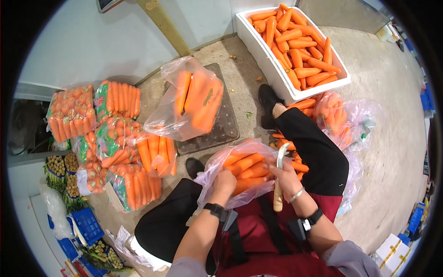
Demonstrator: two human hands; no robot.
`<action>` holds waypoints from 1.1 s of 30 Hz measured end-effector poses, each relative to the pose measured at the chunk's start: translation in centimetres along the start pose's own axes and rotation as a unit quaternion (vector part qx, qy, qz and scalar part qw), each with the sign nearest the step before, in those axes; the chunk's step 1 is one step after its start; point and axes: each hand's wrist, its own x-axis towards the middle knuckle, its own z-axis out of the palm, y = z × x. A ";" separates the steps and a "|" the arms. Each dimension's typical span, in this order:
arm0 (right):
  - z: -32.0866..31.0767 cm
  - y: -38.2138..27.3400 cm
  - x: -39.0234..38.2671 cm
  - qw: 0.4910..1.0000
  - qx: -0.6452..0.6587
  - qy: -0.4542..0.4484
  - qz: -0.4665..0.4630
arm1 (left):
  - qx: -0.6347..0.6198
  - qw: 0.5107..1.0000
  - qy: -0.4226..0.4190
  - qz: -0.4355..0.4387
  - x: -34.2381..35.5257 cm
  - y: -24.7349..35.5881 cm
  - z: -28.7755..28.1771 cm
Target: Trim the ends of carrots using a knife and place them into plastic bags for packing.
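Bagged carrots (115, 141) were heaped at far left, then another carrot bag (196, 99) on a dark plate (230, 134). My left grip (224, 182) was curled on the left edge of the clear bag (251, 199) of carrots in my lap, and my right grip (287, 180) was wrapped round a curved knife (278, 198) at its right side. White foam box (270, 62) sat beyond.

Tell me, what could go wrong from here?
The right hand grips a curved metal knife with a pale wooden handle close to the clear plastic bag of orange carrots, so it might nick the plastic. The white rectangular foam box is heaped above its rim, with a black shoe close by; a knock could perhaps send carrots rolling off.
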 end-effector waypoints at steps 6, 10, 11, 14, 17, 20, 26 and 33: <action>-1.7 0.2 -4.0 0.989 0.090 -0.039 0.111 | 0.235 0.877 0.185 0.376 4.2 2.9 4.8; -1.6 1.0 -4.9 0.975 0.123 -0.067 0.174 | 0.157 0.916 0.138 0.343 8.1 4.7 7.1; -1.4 1.2 -5.0 0.970 0.131 -0.080 0.189 | 0.261 0.901 0.142 0.316 8.9 4.8 7.4; -2.2 1.3 -5.0 0.962 0.162 -0.095 0.196 | 0.384 0.885 0.000 0.262 9.4 6.2 7.8; -2.5 1.0 -4.8 0.972 0.135 -0.075 0.177 | 0.379 0.887 -0.113 0.239 7.4 6.5 5.9; -3.4 0.9 -5.1 0.957 0.242 -0.096 0.128 | 0.256 0.902 0.014 0.348 4.3 6.2 3.5; -4.1 0.7 -5.6 0.924 0.367 -0.100 0.037 | -0.251 0.914 0.043 0.316 -1.6 4.9 -5.2; -5.6 0.7 -7.8 0.957 0.201 -0.063 -0.200 | -0.748 0.545 -0.013 0.378 -10.7 9.2 -10.5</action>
